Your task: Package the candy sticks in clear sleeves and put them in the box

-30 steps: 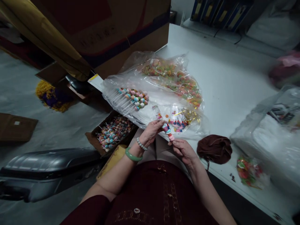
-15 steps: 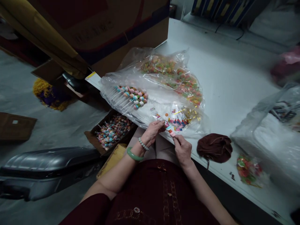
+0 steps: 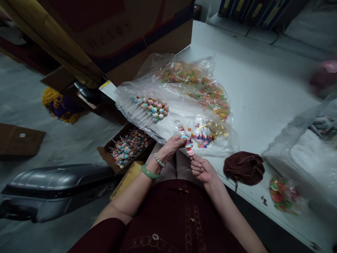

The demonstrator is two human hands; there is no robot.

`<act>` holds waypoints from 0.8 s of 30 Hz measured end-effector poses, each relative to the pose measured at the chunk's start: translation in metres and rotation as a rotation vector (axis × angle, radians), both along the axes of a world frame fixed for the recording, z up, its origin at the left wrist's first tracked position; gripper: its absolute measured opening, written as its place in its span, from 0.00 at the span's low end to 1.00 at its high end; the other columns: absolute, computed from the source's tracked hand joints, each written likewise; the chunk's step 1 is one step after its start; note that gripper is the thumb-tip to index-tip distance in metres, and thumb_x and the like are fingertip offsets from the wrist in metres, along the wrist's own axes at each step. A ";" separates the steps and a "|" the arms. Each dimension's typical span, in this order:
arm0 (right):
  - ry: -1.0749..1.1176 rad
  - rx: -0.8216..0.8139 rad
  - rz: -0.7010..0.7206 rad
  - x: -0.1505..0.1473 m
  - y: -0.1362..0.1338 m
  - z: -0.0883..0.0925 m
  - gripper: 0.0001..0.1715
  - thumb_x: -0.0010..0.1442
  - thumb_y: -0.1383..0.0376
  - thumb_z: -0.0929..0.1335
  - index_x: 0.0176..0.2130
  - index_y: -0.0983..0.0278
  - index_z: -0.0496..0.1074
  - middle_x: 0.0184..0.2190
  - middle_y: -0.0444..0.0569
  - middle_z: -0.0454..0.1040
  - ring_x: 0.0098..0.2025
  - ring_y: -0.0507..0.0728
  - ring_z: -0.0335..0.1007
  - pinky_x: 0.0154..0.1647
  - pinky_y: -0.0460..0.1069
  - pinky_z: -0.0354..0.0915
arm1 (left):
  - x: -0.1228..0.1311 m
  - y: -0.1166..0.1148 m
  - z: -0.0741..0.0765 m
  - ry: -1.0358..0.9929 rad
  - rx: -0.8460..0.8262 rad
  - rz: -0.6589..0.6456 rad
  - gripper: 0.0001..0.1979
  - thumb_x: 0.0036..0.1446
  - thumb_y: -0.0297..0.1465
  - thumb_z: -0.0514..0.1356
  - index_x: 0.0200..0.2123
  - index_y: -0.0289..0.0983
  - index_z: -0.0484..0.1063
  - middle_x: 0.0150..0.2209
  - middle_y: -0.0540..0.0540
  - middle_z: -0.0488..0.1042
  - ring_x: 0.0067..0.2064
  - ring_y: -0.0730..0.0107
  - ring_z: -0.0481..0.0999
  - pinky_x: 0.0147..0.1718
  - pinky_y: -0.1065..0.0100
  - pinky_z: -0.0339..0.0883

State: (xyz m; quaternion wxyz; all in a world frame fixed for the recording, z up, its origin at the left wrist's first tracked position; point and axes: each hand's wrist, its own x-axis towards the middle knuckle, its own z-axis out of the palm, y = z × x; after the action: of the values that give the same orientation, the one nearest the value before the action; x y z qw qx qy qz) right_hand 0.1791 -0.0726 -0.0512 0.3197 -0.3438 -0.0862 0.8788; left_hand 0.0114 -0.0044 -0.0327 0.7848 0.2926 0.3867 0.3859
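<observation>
Lying on the white worktable (image 3: 259,70): a crumpled brown velvet pouch (image 3: 243,168), a small bag of gummy sweets (image 3: 283,195) near the edge, and a white bundle in clear plastic (image 3: 302,165). Looming at upper left, a large cardboard carton (image 3: 113,38); resting on the grey floor (image 3: 23,95), a dark grey moulded shell (image 3: 58,182).
</observation>
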 end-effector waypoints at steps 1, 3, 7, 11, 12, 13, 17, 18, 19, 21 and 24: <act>0.036 -0.016 0.005 -0.002 0.000 0.000 0.10 0.60 0.61 0.69 0.31 0.64 0.67 0.11 0.30 0.46 0.14 0.44 0.27 0.13 0.41 0.36 | 0.000 0.000 0.002 -0.021 -0.017 -0.001 0.19 0.43 0.42 0.72 0.28 0.31 0.75 0.30 0.45 0.76 0.34 0.68 0.77 0.43 0.63 0.69; 0.059 -0.019 -0.001 -0.008 0.000 0.000 0.10 0.61 0.61 0.68 0.31 0.64 0.67 0.12 0.30 0.44 0.14 0.45 0.27 0.14 0.41 0.37 | 0.000 -0.001 0.005 -0.069 -0.065 -0.013 0.21 0.42 0.43 0.72 0.30 0.31 0.75 0.31 0.43 0.76 0.35 0.65 0.77 0.43 0.61 0.70; -0.202 0.083 -0.177 -0.017 -0.001 0.002 0.14 0.52 0.60 0.73 0.29 0.62 0.66 0.12 0.31 0.51 0.13 0.44 0.34 0.14 0.43 0.35 | -0.006 0.001 0.008 -0.101 -0.138 0.024 0.21 0.43 0.41 0.73 0.37 0.34 0.76 0.31 0.45 0.76 0.35 0.67 0.77 0.43 0.60 0.70; -0.755 0.362 -0.380 -0.019 -0.003 0.006 0.11 0.50 0.60 0.72 0.25 0.62 0.67 0.16 0.36 0.59 0.18 0.47 0.50 0.19 0.44 0.46 | -0.007 0.002 0.006 -0.030 -0.116 0.058 0.20 0.42 0.43 0.72 0.29 0.32 0.75 0.28 0.47 0.74 0.30 0.71 0.74 0.39 0.65 0.69; -0.888 0.453 -0.378 -0.018 -0.004 0.007 0.10 0.52 0.60 0.71 0.25 0.61 0.69 0.17 0.38 0.61 0.20 0.48 0.53 0.22 0.45 0.49 | -0.005 0.002 0.006 -0.005 -0.115 0.076 0.20 0.41 0.43 0.72 0.27 0.32 0.74 0.27 0.47 0.74 0.29 0.72 0.73 0.37 0.66 0.69; -1.017 0.543 -0.363 -0.018 -0.005 0.007 0.09 0.54 0.60 0.70 0.26 0.61 0.70 0.17 0.39 0.63 0.21 0.49 0.55 0.24 0.45 0.52 | -0.003 0.002 0.006 0.016 -0.115 0.104 0.21 0.40 0.43 0.73 0.26 0.32 0.74 0.26 0.48 0.74 0.28 0.73 0.73 0.36 0.67 0.68; -1.442 0.835 -0.267 -0.013 -0.009 0.006 0.08 0.59 0.61 0.67 0.32 0.58 0.76 0.24 0.45 0.73 0.27 0.54 0.63 0.31 0.48 0.54 | 0.008 0.000 0.009 0.052 -0.095 0.204 0.20 0.39 0.42 0.73 0.28 0.32 0.76 0.27 0.48 0.75 0.29 0.75 0.72 0.35 0.71 0.66; -1.500 0.887 -0.235 -0.011 -0.010 0.005 0.09 0.60 0.61 0.66 0.34 0.58 0.76 0.25 0.47 0.74 0.27 0.55 0.64 0.32 0.49 0.53 | 0.010 -0.001 0.009 0.065 -0.083 0.213 0.20 0.39 0.42 0.73 0.29 0.33 0.76 0.27 0.48 0.75 0.29 0.75 0.72 0.35 0.71 0.65; -1.540 0.927 -0.203 -0.010 -0.011 0.004 0.10 0.60 0.62 0.65 0.34 0.58 0.77 0.26 0.49 0.75 0.28 0.56 0.64 0.32 0.49 0.53 | 0.012 -0.002 0.009 0.081 -0.068 0.213 0.19 0.40 0.41 0.73 0.29 0.33 0.77 0.27 0.48 0.75 0.29 0.75 0.71 0.35 0.71 0.65; -1.563 0.966 -0.153 -0.008 -0.010 0.002 0.11 0.61 0.63 0.65 0.36 0.59 0.77 0.28 0.52 0.76 0.30 0.57 0.66 0.33 0.50 0.53 | 0.015 -0.003 0.009 0.100 -0.035 0.197 0.18 0.41 0.41 0.73 0.30 0.32 0.77 0.28 0.48 0.76 0.29 0.76 0.71 0.35 0.71 0.65; -1.463 0.931 -0.152 -0.009 -0.006 0.001 0.11 0.61 0.61 0.65 0.37 0.58 0.77 0.29 0.52 0.76 0.32 0.58 0.67 0.35 0.50 0.55 | 0.017 -0.004 0.009 0.077 -0.021 0.150 0.18 0.42 0.40 0.72 0.31 0.32 0.78 0.30 0.47 0.77 0.31 0.75 0.73 0.38 0.70 0.66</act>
State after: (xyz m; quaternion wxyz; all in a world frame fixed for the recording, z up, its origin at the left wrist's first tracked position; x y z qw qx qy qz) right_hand 0.1703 -0.0789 -0.0506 0.3500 -0.6614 -0.5971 0.2888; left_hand 0.0289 -0.0087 -0.0234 0.7413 0.2691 0.4413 0.4281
